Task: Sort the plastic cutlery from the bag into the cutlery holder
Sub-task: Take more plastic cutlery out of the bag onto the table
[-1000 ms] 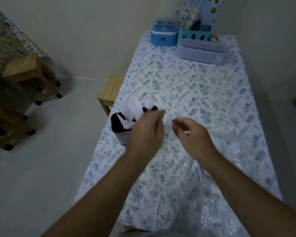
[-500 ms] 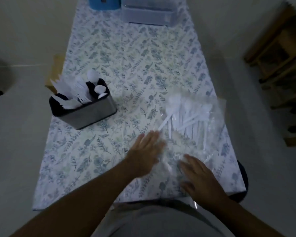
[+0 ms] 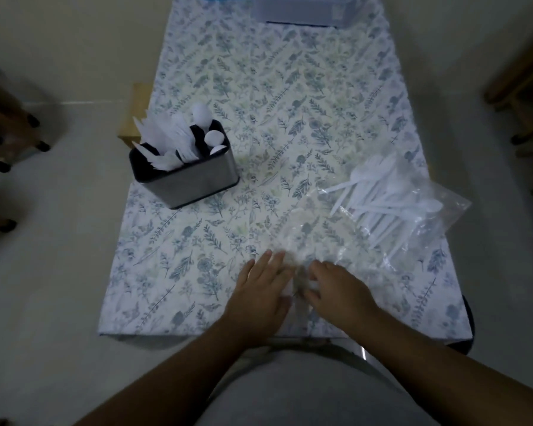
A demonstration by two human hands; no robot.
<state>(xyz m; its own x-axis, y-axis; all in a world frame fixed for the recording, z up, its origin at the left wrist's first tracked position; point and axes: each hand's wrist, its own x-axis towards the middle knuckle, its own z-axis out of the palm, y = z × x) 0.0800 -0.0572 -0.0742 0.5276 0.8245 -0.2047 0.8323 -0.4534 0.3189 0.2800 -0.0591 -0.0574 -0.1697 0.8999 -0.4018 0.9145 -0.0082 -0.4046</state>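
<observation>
A metal cutlery holder (image 3: 194,179) with a black inside stands at the left of the flowered table (image 3: 173,272). White plastic cutlery (image 3: 170,139) sticks out of it. A clear plastic bag (image 3: 428,229) lies at the right, with white cutlery (image 3: 379,192) inside it and its crumpled near end (image 3: 302,250) reaching toward me. My left hand (image 3: 259,290) lies flat on that end, fingers stretched out. My right hand (image 3: 339,287) is beside it, fingers curled into the plastic.
A lidded plastic box (image 3: 299,13) stands at the table's far end. A wooden stool (image 3: 136,112) sits by the table's left side behind the holder. Wooden furniture on casters (image 3: 10,124) is at the left, more wood (image 3: 523,87) at the right.
My hands left the holder and came down onto the bag's near end. In the last half second they drew closer together there.
</observation>
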